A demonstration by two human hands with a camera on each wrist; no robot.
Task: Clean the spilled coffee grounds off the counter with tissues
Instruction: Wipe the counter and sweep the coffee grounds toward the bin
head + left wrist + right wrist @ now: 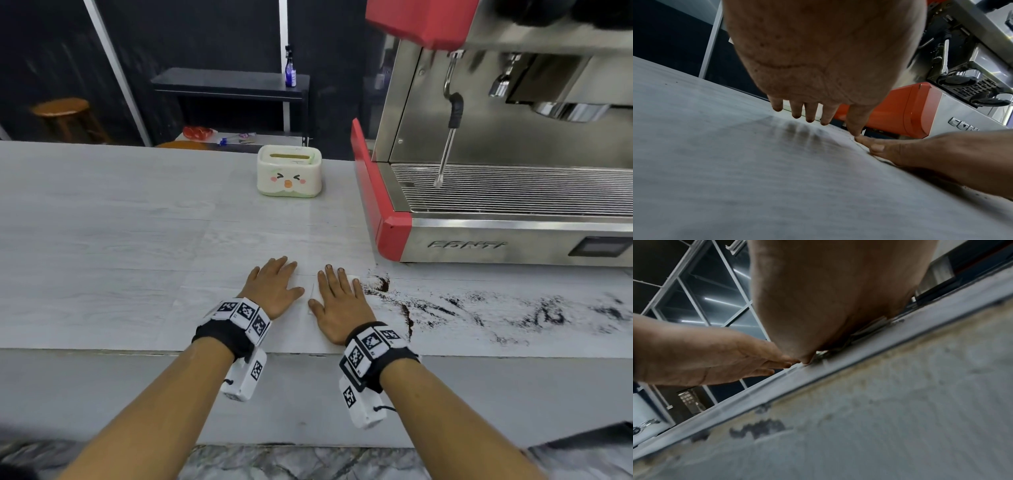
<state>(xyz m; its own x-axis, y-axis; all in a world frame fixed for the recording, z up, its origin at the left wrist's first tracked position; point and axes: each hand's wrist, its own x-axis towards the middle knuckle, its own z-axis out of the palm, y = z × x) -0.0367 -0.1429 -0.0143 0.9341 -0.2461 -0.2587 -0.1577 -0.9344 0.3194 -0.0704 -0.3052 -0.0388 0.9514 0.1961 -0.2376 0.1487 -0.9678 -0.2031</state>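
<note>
Two flat hands [274, 287] press thin tissue [353, 278].

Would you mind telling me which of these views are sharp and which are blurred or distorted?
Head view: sharp, with wide-angle bowing of the counter. Left wrist view: near counter smeared, left hand fairly clear. Right wrist view: dim, foreground coffee grounds blurred.
</note>
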